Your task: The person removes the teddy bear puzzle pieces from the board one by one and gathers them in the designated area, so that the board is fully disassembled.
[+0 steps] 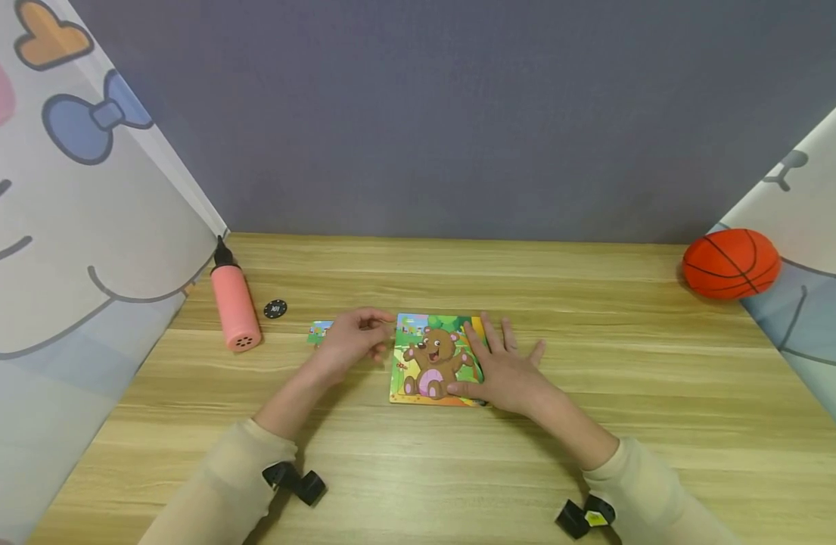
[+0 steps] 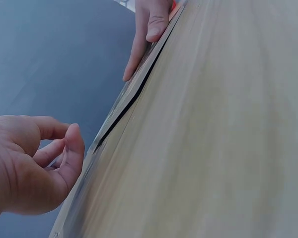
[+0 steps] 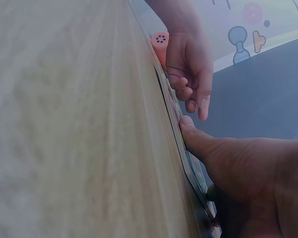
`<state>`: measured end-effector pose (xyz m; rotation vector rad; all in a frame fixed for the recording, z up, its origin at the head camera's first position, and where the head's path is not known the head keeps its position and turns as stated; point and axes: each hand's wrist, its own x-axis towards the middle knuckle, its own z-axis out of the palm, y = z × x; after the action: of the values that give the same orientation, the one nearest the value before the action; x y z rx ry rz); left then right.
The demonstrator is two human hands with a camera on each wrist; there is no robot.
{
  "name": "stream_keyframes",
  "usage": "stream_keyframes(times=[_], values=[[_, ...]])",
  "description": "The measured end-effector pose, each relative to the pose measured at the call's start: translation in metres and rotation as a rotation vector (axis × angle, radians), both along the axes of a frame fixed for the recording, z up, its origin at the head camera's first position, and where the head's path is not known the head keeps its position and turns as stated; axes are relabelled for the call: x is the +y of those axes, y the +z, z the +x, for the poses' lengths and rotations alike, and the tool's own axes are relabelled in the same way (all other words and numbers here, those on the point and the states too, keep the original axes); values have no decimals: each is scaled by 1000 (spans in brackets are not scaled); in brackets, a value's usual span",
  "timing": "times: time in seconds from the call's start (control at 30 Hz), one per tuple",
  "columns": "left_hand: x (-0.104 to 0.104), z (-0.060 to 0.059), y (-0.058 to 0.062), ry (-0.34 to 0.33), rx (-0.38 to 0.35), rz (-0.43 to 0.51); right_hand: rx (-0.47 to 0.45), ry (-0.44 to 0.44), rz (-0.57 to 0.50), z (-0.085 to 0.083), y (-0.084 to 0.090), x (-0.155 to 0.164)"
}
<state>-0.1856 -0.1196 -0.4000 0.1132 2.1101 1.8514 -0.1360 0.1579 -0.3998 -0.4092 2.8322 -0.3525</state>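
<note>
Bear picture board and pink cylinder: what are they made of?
Bear picture board: possibly coated cardboard or thin wood, smooth finish; flat, thin, crisply printed, but its core can't be told. Pink cylinder: probably molded plastic, satin; uniform pink, neat round end holes.

Smooth wood-grain table (image 1: pixel 418 477), smooth bear board (image 1: pixel 430 371), plastic pump (image 1: pixel 234 304)

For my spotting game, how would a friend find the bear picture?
On the wooden table, find the right hand. The bear picture is the flat board partly under it. Unlike the small piece by the left hand, it shows a big brown bear.
</note>
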Motion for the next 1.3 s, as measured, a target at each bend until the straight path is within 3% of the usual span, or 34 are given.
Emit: stream_keyframes(times=[0.37,0.9,1.3], values=[[19,-4,-1,-50,17,-8,-15,-6,15,-2,1,0],[45,-7,0,-62,5,60,-10,-7,29,-2,1,-2],[46,-7,-3,-95,35,-45,-7,-7,33,-3,0,-2]])
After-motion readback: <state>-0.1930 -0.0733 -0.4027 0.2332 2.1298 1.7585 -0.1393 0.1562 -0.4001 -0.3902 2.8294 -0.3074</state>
